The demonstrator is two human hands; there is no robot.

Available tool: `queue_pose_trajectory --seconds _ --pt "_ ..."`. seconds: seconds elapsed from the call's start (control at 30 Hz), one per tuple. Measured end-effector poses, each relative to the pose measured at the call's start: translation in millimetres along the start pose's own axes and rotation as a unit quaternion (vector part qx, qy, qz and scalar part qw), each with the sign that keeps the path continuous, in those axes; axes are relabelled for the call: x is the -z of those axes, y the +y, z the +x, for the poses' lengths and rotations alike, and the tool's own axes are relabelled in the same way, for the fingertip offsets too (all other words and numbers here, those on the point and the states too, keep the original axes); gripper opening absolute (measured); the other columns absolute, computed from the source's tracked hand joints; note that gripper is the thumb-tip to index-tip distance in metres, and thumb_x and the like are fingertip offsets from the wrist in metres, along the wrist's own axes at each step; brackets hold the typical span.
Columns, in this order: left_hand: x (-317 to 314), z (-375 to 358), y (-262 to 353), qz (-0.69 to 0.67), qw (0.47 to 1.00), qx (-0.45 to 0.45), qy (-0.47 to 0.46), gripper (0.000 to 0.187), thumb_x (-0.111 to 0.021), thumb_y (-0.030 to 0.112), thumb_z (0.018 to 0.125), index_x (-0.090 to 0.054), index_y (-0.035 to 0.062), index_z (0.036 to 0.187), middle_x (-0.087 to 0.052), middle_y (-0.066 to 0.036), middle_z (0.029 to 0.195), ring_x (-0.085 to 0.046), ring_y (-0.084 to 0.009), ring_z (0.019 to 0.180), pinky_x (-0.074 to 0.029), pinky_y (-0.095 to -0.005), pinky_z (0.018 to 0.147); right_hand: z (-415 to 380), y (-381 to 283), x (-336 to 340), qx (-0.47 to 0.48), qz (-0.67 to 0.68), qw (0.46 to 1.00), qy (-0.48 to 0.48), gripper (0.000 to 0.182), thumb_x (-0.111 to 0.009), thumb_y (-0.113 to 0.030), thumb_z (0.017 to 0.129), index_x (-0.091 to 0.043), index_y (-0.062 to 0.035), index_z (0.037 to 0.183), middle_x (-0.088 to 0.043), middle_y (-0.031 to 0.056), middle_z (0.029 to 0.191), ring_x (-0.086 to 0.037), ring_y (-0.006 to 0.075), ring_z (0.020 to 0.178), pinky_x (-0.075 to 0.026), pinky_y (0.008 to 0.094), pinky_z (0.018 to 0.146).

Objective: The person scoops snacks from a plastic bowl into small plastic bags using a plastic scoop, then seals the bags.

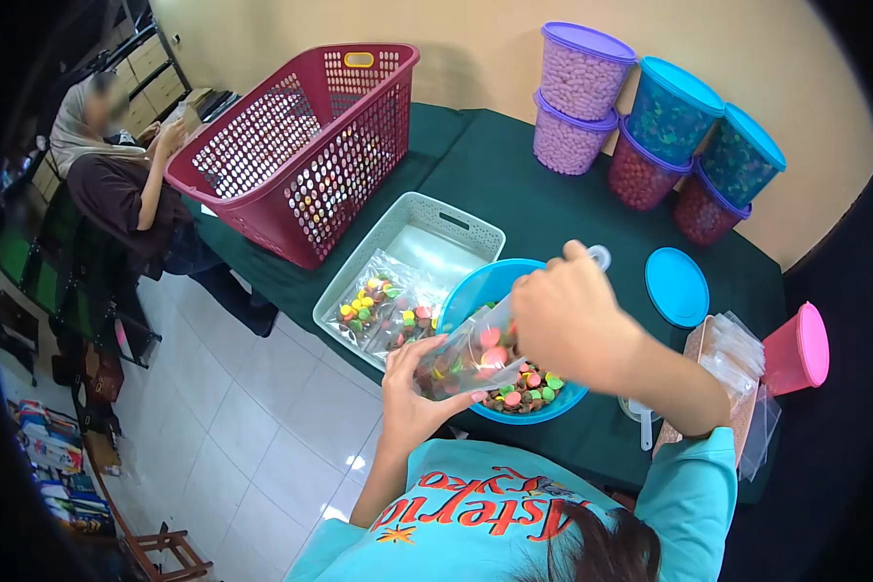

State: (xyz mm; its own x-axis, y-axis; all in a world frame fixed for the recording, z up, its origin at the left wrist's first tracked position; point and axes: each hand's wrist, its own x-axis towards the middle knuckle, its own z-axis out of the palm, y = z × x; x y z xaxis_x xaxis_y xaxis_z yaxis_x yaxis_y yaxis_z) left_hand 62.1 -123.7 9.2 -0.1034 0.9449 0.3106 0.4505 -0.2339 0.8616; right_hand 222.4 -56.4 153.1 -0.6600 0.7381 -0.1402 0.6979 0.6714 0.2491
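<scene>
My left hand [412, 393] is wrapped round the lower part of a clear plastic bag [466, 359] with pink, brown and green candies inside. At the bag's mouth, my right hand [567, 306] is closed round a scoop whose white handle end [599, 258] sticks out above the fist; the scoop's bowl is hidden. Both hands are over a blue tub [553, 409] of mixed colored candies. Beside it, a pale grey-green basket [344, 281] holds filled clear bags [369, 303] of candies.
A maroon perforated basket [320, 184] stands at the back left. Stacked candy tubs [669, 116] line the wall. A blue lid [677, 287], a box of plastic bags [732, 359] and a pink tub [795, 351] are at right. Another person [126, 184] stands at far left.
</scene>
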Motion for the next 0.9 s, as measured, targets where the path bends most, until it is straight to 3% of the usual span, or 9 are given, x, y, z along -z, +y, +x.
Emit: queue_pose_trajectory --seconds 0.13,0.4,0.47,0.63,0.67,0.73,0.8,0.83,0.9 --pt "-4 1 -3 0.007 0.999 -0.038 0.033 0.071 -0.083 0.028 0.044 -0.055 0.0046 0.105 -0.057 -0.010 0.102 -0.048 -0.0267 0.097 -0.033 -0.0394 0.091 -5 -23 9 -0.010 -0.104 0.994 -0.030 0.014 -0.060 -0.018 0.066 -0.055 -0.0043 0.066 -0.057 0.0063 0.062 -0.055 0.0171 0.064 -0.032 0.0298 0.068" --pt "-2 8 -16 -0.029 0.995 -0.073 0.055 0.075 -0.084 0.027 0.044 -0.054 0.0044 0.109 -0.057 -0.011 0.103 -0.049 -0.0256 0.099 -0.037 -0.0380 0.087 -39 16 4 -0.137 0.014 0.978 0.158 0.008 -0.054 -0.011 0.067 -0.054 -0.0033 0.067 -0.056 0.0096 0.058 -0.054 0.0242 0.058 -0.034 0.0341 0.063" --pt "0 11 -20 -0.148 0.987 -0.017 0.059 0.074 -0.083 0.027 0.045 -0.053 0.0043 0.110 -0.056 -0.011 0.104 -0.049 -0.0244 0.099 -0.039 -0.0365 0.084 -42 32 -10 -0.166 0.037 0.974 0.149 0.008 -0.053 -0.011 0.068 -0.054 -0.0032 0.067 -0.056 0.0108 0.058 -0.054 0.0257 0.055 -0.035 0.0353 0.062" --pt "2 24 -25 -0.131 0.990 -0.047 0.028 0.076 -0.083 0.026 0.047 -0.051 0.0044 0.112 -0.054 -0.012 0.108 -0.048 -0.0244 0.100 -0.038 -0.0364 0.085 -26 29 -99 -0.135 0.052 0.988 0.060 0.018 -0.049 -0.015 0.074 -0.059 -0.0032 0.065 -0.055 0.0123 0.053 -0.054 0.0276 0.048 -0.039 0.0398 0.061" --pt "3 26 -25 -0.110 0.992 -0.062 0.017 0.076 -0.083 0.025 0.047 -0.051 0.0045 0.112 -0.054 -0.012 0.108 -0.047 -0.0243 0.101 -0.038 -0.0365 0.085 -20 22 -99 -0.164 0.115 0.979 -0.043 0.021 -0.049 -0.017 0.076 -0.060 0.0005 0.077 -0.059 0.0186 0.066 -0.060 0.0307 0.067 -0.041 0.0418 0.073" --pt "3 30 -26 -0.092 0.992 -0.082 0.005 0.076 -0.083 0.024 0.047 -0.050 0.0046 0.113 -0.054 -0.011 0.108 -0.047 -0.0242 0.101 -0.038 -0.0367 0.085 -28 15 -125 -0.114 0.200 0.967 0.110 0.035 -0.055 -0.027 0.077 -0.056 0.0034 0.095 -0.059 0.0233 0.093 -0.056 0.0335 0.094 -0.035 0.0419 0.090" --pt "4 33 -25 -0.082 0.995 -0.062 -0.020 0.077 -0.082 0.022 0.048 -0.049 0.0028 0.114 -0.051 -0.011 0.110 -0.048 -0.0227 0.105 -0.036 -0.0350 0.090 -38 5 -110 -0.114 0.425 0.892 0.103 0.054 -0.057 -0.033 0.078 -0.044 0.0055 0.114 -0.048 0.0273 0.114 -0.044 0.0366 0.112 -0.027 0.0412 0.099" --pt "6 34 -19 -0.063 0.996 -0.058 -0.028 0.076 -0.082 0.022 0.049 -0.048 0.0033 0.115 -0.050 -0.011 0.110 -0.047 -0.0228 0.106 -0.036 -0.0358 0.091 -38 -3 -102 -0.069 0.577 0.807 0.099 0.063 -0.059 -0.035 0.077 -0.037 0.0038 0.122 -0.044 0.0266 0.119 -0.043 0.0356 0.113 -0.029 0.0395 0.098" --pt "0 39 -14 -0.084 0.992 -0.082 -0.039 0.077 -0.083 0.025 0.048 -0.049 0.0039 0.114 -0.050 -0.011 0.110 -0.045 -0.0239 0.105 -0.036 -0.0365 0.088 -29 -39 -100 -0.048 0.657 0.710 0.248 0.060 -0.064 -0.026 0.076 -0.037 0.0015 0.123 -0.048 0.0204 0.116 -0.046 0.0280 0.110 -0.035 0.0367 0.094"
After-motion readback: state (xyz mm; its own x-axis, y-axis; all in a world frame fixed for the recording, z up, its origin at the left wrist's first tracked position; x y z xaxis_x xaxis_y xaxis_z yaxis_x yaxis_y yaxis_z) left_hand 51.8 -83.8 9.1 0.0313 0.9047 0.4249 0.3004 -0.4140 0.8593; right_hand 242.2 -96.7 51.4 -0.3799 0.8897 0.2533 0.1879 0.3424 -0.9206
